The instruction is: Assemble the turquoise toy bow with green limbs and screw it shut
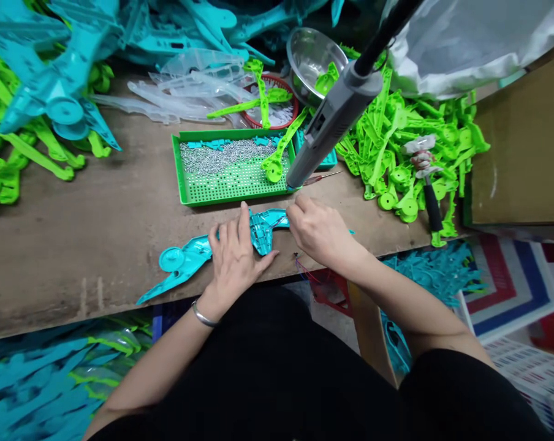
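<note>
A long turquoise plastic shell (192,256) lies at a slant near the table's front edge, its hollow, ribbed side up. My left hand (235,248) rests across its middle, fingers stretched out and thumb apart on the near side. Over the shell's right part, my right hand (316,229) is closed in a pinch; its fingertips hide whatever is in them. Thin dark wire shows in the shell beside those fingertips. Below my right hand, fine red and blue wires (299,263) hang over the table edge.
Behind the shell stands a green perforated tray (182,177) of screws. A grey power screwdriver (334,122) hangs above its right end. Lime-green parts (396,153) and a black-handled hammer (432,202) lie right. A steel bowl (299,61) and clear plastic parts (189,92) sit farther back.
</note>
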{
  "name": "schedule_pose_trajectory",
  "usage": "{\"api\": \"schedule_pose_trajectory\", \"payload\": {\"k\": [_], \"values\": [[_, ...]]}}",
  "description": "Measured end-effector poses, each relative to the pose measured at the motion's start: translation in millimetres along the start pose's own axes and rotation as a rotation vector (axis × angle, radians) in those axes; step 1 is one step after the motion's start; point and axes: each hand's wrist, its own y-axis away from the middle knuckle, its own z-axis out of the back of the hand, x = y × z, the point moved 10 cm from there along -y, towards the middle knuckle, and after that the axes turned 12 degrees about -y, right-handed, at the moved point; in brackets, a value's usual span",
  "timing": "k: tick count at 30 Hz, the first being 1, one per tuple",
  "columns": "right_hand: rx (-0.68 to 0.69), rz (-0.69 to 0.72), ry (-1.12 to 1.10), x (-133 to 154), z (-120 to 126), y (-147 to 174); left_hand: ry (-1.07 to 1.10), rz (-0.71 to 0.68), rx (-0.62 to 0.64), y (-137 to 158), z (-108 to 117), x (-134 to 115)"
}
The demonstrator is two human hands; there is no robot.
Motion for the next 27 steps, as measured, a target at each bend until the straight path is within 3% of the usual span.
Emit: {"api": "schedule_pose_trajectory", "payload": {"k": [9,17,20,24,27], "values": [[0.098,-0.078,-0.110,-11,-15,-2,0.009,-0.030,-0.040,0,6,-3],[0.058,-0.195,-0.351,-30,-34,-1,0.137,-0.085,-0.037,1,8,-2],[0.048,-0.202,-0.366,-33,-39,-1,0.325,0.027,-0.091,19,20,15],[0.017,-0.184,-0.398,-34,-42,0,0.749,0.269,0.053,48,10,40],[0.014,-0.210,-0.404,-34,-44,2,0.609,0.201,-0.059,44,30,43]]}}
